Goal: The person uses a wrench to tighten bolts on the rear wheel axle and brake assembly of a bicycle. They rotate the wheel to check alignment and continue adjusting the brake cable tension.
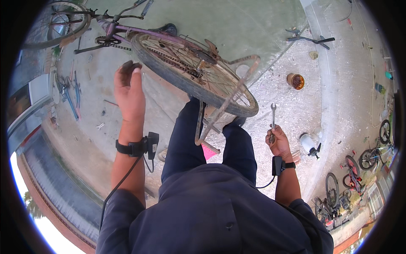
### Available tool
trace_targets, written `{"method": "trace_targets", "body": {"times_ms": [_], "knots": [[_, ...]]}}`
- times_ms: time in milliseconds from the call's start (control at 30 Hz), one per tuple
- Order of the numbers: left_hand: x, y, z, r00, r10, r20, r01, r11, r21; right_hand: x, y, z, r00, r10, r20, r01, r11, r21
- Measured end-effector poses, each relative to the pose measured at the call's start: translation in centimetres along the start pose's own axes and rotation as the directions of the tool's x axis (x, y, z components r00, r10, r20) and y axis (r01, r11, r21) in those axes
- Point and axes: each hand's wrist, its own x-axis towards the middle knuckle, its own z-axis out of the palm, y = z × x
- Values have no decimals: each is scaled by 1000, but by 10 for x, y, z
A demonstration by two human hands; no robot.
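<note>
An old bicycle with a purple frame [146, 32] fills the upper middle. Its rear wheel [157, 70] is closest to me, with a rusty bent tube frame [220, 111] at its back reaching between my legs. My left hand [129, 86] is raised left of the tyre and apart from it. Its darkened fingers are curled toward the thumb; whatever they may hold is hidden. Over on the right, my right hand [278, 143] grips a metal open-end wrench [273, 111], jaw pointing away from me and clear of the bicycle.
A tin of small parts [296, 81] and a white container with a black top [309, 144] stand on the right. Beyond lies a black bar-shaped bike part [311, 40]. Several tools [69, 95] lie at left. More bicycles [353, 171] are at far right. Something pink [208, 151] shows below the tube frame.
</note>
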Motion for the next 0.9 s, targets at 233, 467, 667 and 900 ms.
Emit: {"method": "trace_targets", "body": {"times_ms": [233, 467, 667, 900], "knots": [[-82, -93, 1, 893, -450, 33, 439, 884, 163, 45, 70, -43, 996, 38, 87, -27, 991, -128], [-83, -213, 15, 815, -534, 225, 417, 810, 412, 126, 151, -16, 993, -44, 105, 53, 995, -82], [-54, -275, 23, 892, -393, 222, 136, 704, 697, 176, 176, -3, 990, -98, 103, 120, 964, -239], [-13, -296, 69, 908, -362, 212, 353, 932, 83, 201, 145, 6, 965, -255, 58, 261, 919, -296]]}}
